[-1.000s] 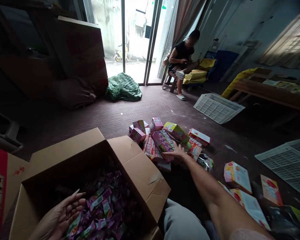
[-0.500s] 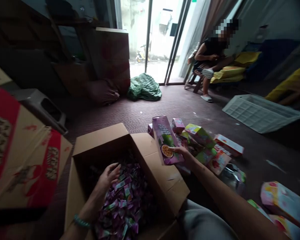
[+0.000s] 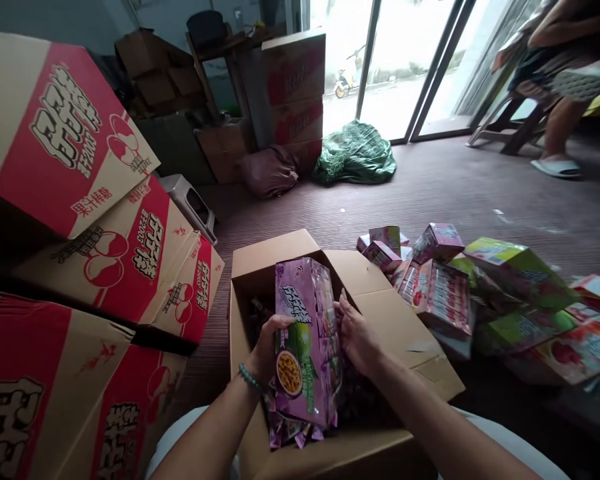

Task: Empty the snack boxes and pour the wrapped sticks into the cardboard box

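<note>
A purple candy box [image 3: 294,347] with a fruit picture and a see-through side showing wrapped sweets is tilted over the open carton [image 3: 270,247]. My left hand [image 3: 266,347], with a green bead bracelet, grips its left side, thumb across the front face. At the box's right side is my right hand [image 3: 357,337], fingers extended and slightly apart, close to the clear side; whether they touch it I cannot tell. Loose purple wrapped sweets [image 3: 300,433] lie in the carton below, partly hidden by the box and my hands.
Red and tan printed cartons [image 3: 150,260] are stacked at the left. Several candy boxes [image 3: 440,293] lie piled on the floor at the right. Farther off are a green sack [image 3: 357,153], a grey stool [image 3: 187,200] and a seated person's legs [image 3: 560,127] by the glass door.
The purple box has come from the right, over the carton's flap, to above the carton. My left hand has left the loose sweets and now grips it. The view has turned left.
</note>
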Available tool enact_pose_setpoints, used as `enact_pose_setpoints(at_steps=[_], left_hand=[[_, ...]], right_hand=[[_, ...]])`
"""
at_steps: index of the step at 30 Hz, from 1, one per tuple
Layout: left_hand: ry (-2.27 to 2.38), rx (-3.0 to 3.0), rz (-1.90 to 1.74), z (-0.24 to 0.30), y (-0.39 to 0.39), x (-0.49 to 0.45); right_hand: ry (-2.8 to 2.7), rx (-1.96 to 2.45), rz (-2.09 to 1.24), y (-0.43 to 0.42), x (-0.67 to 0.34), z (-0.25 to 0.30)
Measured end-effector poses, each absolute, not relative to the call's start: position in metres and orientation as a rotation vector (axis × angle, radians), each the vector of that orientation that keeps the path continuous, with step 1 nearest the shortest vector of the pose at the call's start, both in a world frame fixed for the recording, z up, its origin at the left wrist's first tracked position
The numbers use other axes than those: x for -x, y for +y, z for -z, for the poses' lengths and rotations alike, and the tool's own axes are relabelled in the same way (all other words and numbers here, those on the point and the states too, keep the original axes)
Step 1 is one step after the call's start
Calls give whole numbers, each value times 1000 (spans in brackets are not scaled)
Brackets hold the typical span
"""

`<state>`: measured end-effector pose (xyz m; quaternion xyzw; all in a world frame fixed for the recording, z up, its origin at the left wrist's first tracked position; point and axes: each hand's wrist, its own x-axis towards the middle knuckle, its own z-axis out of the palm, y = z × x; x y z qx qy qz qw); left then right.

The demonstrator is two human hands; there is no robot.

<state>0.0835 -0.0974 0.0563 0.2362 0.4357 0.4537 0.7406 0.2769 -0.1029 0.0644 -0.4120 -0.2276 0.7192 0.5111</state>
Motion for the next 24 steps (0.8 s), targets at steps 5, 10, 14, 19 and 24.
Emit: enact_pose_setpoints(at_steps=[5,10,14,19,24], left_hand=[[965,-417,-918,-69,-103,-81],[799,-688,-956,-76,-101,-89],[786,-846,-927,-67,-93,-88],[886,-816,-832,-59,-90,-83],[922,-829,-784,-56,-92,-84]], right_hand=[[-541,917,-1793,-100,-269,-65],[-844,1182,-1337,-102,-263,-55],[-1552,1172,-437,-109,-265,-55],[-2266,998,101,-120,-265,-53],[-2465,1014,29,-116,-274,-61]])
